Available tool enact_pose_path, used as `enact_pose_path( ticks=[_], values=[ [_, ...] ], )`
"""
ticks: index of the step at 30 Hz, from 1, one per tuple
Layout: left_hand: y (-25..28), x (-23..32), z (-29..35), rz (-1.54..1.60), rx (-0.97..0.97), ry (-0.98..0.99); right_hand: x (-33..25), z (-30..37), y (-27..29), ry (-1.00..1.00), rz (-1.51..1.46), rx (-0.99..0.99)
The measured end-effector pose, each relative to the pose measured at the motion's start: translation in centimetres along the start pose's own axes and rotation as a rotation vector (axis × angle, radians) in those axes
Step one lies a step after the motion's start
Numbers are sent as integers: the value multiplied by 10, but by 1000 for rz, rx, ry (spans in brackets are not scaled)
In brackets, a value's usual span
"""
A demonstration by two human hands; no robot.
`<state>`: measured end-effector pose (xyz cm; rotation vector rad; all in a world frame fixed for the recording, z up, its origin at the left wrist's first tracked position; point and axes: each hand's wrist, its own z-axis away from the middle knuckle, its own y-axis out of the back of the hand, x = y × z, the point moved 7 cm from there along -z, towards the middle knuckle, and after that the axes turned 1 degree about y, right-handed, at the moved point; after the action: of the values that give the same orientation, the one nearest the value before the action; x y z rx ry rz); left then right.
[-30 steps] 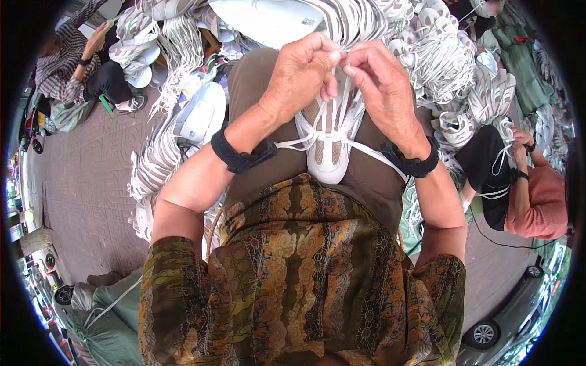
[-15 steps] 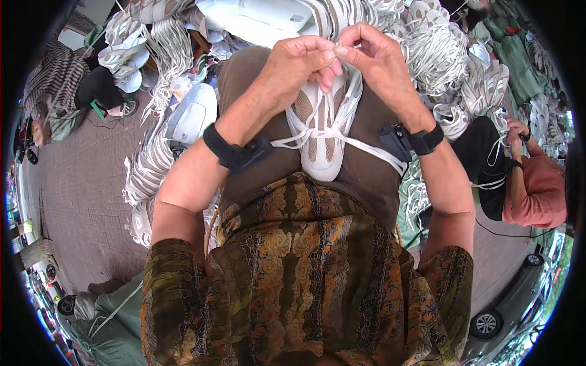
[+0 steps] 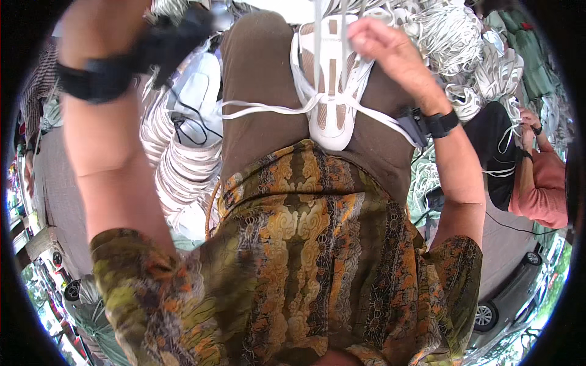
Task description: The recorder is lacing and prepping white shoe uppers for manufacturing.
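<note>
On my lap lies a white and beige sneaker upper (image 3: 329,119), its toe towards me. A white shoelace (image 3: 262,110) crosses it, with loose ends out to both sides. Two more blurred lace strands rise from it past the top edge. My right hand (image 3: 390,53) is beside the strands at the upper's far right, fingers curled and pinched together; whatever is between them cannot be made out. Raised at the upper left, my left hand (image 3: 104,24) is smeared by motion and cut off by the top edge, its fingers hidden.
Stacked uppers (image 3: 186,177) stand left of my legs. A heap of white laces (image 3: 448,39) and more uppers (image 3: 497,76) lie at the far right. A co-worker in a pink top (image 3: 540,189) sits to the right. A black cable (image 3: 198,119) hangs from my left wrist device.
My hands, together over the upper before, are now apart. The left has swung up and left; the right stays near the upper. The view has shifted.
</note>
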<state>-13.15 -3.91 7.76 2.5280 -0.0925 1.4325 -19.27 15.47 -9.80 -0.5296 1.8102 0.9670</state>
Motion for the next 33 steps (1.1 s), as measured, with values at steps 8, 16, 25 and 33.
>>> enact_pose_path(
  ticks=[8, 16, 25, 33],
  values=[
    [96, 143, -73, -329, 389, -97, -23, -6, -22, -89, -152, -56],
    [78, 176, -72, -123, 277, -136, -55, 12, -64, -106, 207, -435],
    [108, 177, -98, -135, 240, -162, -36, 11, -66, 102, 173, -179],
    [164, 167, -96, -173, 320, -147, -27, 29, -64, -13, 156, -351]
  ],
)
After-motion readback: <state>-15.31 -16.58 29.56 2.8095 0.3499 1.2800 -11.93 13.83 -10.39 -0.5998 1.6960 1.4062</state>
